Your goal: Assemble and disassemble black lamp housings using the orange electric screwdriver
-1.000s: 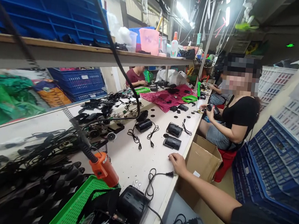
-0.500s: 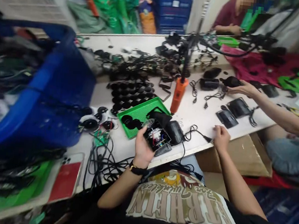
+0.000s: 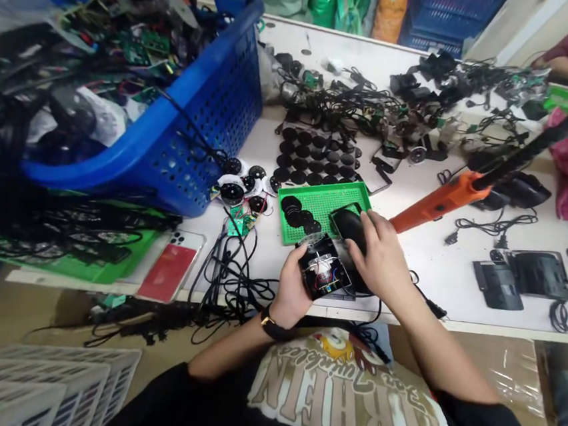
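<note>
Left hand: fingers and thumb of the left hand closed around the side of 1 open black housing, just above the near edge of the table.
Open housing: exposed side facing up, with metal parts and red and blue wires in view; best gripped by its outer wall, fingertips clear of the wiring.
Right hand: fingers of the right hand curved over 1 rounded black cover; whether they pinch it or merely rest on it cannot be told.
Black cover: over the right end of the green tray, near the housing; best handled by its rim, with the housing steadied by the left hand.
Tray contents: loose black discs at the left end, easily nudged by a sweeping wrist.
Orange electric screwdriver: slanted, its lower end just beside the right hand; the nearest obstacle to that arm.
Cables: tangled left of the left hand, some over the table edge; a likely snag.
Left surroundings: red-backed phone, green circuit board, blue basket heaped with parts.
Right surroundings: 2 black casings with a cord.
</note>
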Demonstrator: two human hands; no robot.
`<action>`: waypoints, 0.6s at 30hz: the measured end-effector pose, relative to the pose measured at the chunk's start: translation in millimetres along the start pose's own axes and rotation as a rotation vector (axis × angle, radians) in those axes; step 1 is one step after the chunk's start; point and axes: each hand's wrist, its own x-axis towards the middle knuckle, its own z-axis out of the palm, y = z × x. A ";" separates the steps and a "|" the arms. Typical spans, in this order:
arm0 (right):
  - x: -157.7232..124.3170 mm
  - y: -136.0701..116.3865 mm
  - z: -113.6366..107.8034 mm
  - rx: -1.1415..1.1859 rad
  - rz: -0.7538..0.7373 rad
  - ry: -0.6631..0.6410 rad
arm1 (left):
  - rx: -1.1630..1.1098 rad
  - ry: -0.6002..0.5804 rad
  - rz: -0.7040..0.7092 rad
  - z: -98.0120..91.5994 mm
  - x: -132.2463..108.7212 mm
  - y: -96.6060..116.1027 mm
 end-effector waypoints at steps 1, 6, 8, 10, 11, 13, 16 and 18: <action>7.0 -1.1 6.7 -0.068 0.022 -0.066 | -0.003 0.002 -0.002 -1.0 1.5 0.9; 10.8 0.9 24.4 -0.266 0.168 -0.318 | -0.013 -0.026 0.025 -5.1 10.0 6.4; 8.3 3.5 25.9 -0.259 0.211 -0.351 | -0.024 -0.033 0.054 -6.6 11.6 8.5; 6.8 7.1 26.7 -0.218 0.212 -0.347 | -0.031 -0.043 0.076 -8.3 11.9 9.5; 6.2 8.9 26.9 -0.186 0.205 -0.335 | -0.030 -0.050 0.083 -9.1 11.7 9.5; 4.5 11.5 26.0 -0.105 0.200 -0.275 | -0.020 -0.067 0.095 -11.0 10.9 8.3; -1.5 10.2 17.4 0.030 0.182 -0.107 | 0.004 -0.082 0.119 -13.0 9.9 3.9; -8.6 6.5 5.2 0.107 0.152 0.015 | 0.017 -0.092 0.157 -12.8 9.4 -0.2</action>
